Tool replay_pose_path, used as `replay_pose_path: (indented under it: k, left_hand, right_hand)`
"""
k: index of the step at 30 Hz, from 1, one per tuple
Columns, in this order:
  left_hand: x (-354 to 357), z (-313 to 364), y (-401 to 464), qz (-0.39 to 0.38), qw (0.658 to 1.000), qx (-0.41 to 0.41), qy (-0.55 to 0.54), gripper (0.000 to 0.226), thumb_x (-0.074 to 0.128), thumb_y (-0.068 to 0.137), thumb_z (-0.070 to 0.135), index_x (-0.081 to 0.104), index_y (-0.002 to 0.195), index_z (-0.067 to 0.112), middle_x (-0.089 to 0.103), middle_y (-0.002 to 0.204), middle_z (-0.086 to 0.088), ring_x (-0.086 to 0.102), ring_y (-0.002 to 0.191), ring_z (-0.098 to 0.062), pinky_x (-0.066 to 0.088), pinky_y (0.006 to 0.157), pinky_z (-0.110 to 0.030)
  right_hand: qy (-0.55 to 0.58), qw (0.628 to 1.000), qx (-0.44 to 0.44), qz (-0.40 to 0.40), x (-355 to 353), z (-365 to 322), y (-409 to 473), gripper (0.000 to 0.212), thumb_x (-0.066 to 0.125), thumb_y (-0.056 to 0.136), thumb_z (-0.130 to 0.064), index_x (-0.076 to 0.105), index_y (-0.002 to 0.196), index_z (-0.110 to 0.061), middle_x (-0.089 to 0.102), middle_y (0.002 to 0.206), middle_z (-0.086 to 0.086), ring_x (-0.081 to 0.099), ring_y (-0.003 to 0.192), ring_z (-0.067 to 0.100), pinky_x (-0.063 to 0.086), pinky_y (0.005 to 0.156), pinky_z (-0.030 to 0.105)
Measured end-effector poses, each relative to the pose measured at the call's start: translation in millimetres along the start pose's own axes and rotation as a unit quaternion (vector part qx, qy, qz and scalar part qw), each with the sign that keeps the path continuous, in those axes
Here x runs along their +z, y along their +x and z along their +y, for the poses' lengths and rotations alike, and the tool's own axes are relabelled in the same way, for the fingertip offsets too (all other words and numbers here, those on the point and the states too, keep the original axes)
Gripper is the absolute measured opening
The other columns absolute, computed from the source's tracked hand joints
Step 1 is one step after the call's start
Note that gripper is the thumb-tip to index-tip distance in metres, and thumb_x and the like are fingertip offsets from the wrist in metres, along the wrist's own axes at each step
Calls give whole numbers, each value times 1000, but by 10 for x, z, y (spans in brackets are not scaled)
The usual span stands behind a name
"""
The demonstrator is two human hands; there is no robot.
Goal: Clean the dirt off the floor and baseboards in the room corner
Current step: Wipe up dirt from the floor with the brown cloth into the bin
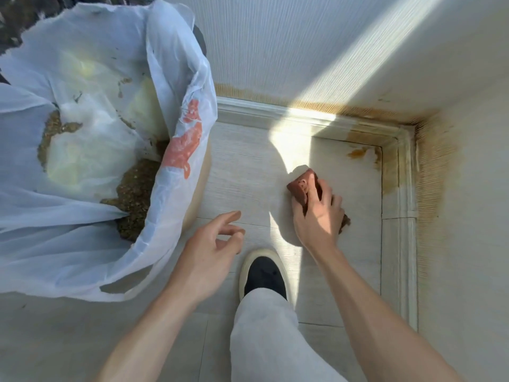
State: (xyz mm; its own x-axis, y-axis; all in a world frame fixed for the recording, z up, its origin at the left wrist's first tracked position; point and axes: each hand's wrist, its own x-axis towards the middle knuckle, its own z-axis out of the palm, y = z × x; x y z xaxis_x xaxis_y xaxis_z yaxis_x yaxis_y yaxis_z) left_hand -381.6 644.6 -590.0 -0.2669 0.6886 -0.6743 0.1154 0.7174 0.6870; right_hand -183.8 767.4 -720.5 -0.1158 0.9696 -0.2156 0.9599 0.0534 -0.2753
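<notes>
Two hands are seen above a pale floor in a room corner. A reddish-brown sponge is gripped by the right hand, with the fingers curled over its top and the thumb against its near side, and it is pressed down onto the floor. The left hand is held loose and empty just to the left of the right hand, its fingers relaxed and slightly spread, apparently above the floor rather than resting on it. Beyond and to the right of the sponge, an orange-brown stain is left on the floor close to the corner, and similar brown dirt is spread along the baseboards and up the walls behind them. To the left of the left hand, a bin lined with a white plastic bag is seen, with brown debris inside. A dark shoe is planted between the two forearms. The sponge is judged to be light, soft and compressible, probably damp, so it is best taken across its width from above, as it is held now, so that firm downward pressure can be applied; its edge is likely needed for the grooves of the baseboards.
</notes>
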Motion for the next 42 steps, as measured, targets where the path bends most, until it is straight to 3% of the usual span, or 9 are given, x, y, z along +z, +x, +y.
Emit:
replay_pose_path:
  k: [5,11,15,20,27,31,35,39,42]
  left_hand:
    - [-2,-33,-25,-2,1000,2,1,40,59,100,25,58,136,43,71,112,21,71,89,0,54,99,-42]
    - [-12,-52,-76,-8,1000,3,10,40,59,100,26,57,136,44,70,112,21,71,90,0,54,98,-42]
    - [17,-23,-76,-10,1000,7,9,40,58,100,25,57,135,44,71,112,19,71,87,0,55,97,-43]
    - [83,69,-67,-24,1000,12,16,39,58,100,23,59,132,45,72,105,21,71,83,-2,55,95,-43]
    - [43,152,-108,-20,999,42,16,34,60,99,27,61,123,50,72,102,24,71,81,-3,57,90,-45]
    - [-3,138,-203,5,999,40,8,32,59,100,23,63,117,50,73,102,22,71,81,-3,57,91,-44]
    - [-93,104,-283,22,999,39,-3,28,57,85,40,66,110,49,74,103,16,71,81,-6,57,89,-46]
    - [-195,45,-346,35,998,58,2,33,55,85,37,66,114,48,73,106,20,70,88,-7,57,88,-39]
    - [-251,-12,-342,30,996,82,31,44,58,100,24,54,135,50,65,122,30,63,110,2,47,91,-15]
  right_hand:
    - [-25,997,-69,-40,-35,81,-175,63,42,102,-56,28,159,-36,24,165,5,32,130,32,41,105,53]
    - [-109,978,-143,-104,-308,72,-2,74,64,95,-32,27,159,-33,19,161,2,43,123,33,58,84,48]
    - [-191,955,-203,-99,-350,-17,101,58,68,96,-23,43,147,-26,31,154,11,57,106,38,59,75,44]
    - [-203,944,-236,-110,-361,127,57,45,71,88,-5,55,126,-22,44,140,12,58,95,39,56,60,40]
    - [-111,989,-72,-66,-261,567,-385,36,66,83,3,68,113,-17,53,129,8,51,97,39,45,61,36]
    - [26,998,-43,-34,-16,-142,-446,20,62,83,-5,62,94,-22,54,115,-5,44,89,31,38,65,32]
    - [136,987,-74,-29,177,-780,-285,30,50,77,3,62,94,-20,56,109,-7,44,83,27,35,65,32]
    - [377,923,-28,-71,137,-953,-89,38,55,72,9,66,93,-21,62,99,-10,56,87,10,41,77,18]
    - [604,771,107,-170,-7,-879,-75,40,52,80,19,66,100,-13,67,91,3,63,81,17,53,72,28]
